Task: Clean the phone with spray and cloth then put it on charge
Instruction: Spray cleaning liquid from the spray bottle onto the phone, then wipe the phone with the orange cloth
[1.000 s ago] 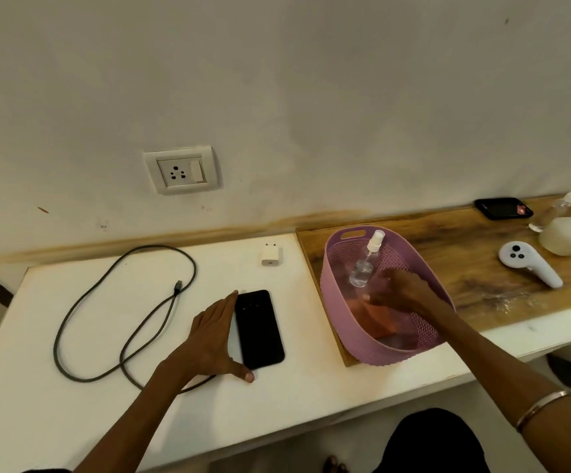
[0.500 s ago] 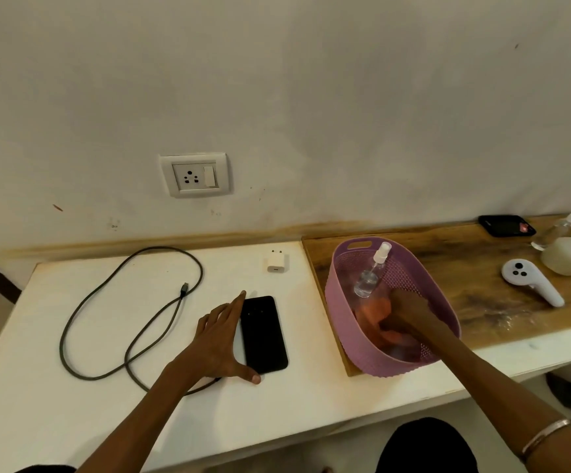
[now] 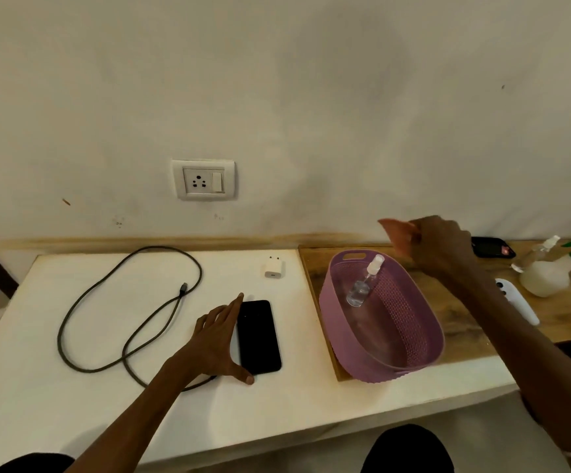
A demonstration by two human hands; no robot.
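The cloth (image 3: 396,233) held up in the right hand (image 3: 441,247) is motion-blurred, so its folds and the fingers on it cannot be made out, and the hand hides the left end of the second phone (image 3: 492,248) behind it. The right forearm covers the upper end of the white controller (image 3: 519,307), while the green-topped spray bottle (image 3: 546,274) is cut off by the right edge. The left hand (image 3: 215,339) overlaps the left edge of the black phone (image 3: 260,336) and hides part of the cable (image 3: 130,295).

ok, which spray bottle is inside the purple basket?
The small clear spray bottle with the white nozzle, leaning in the purple basket. The other clear one and the green-triggered bottle stand on the wooden board.
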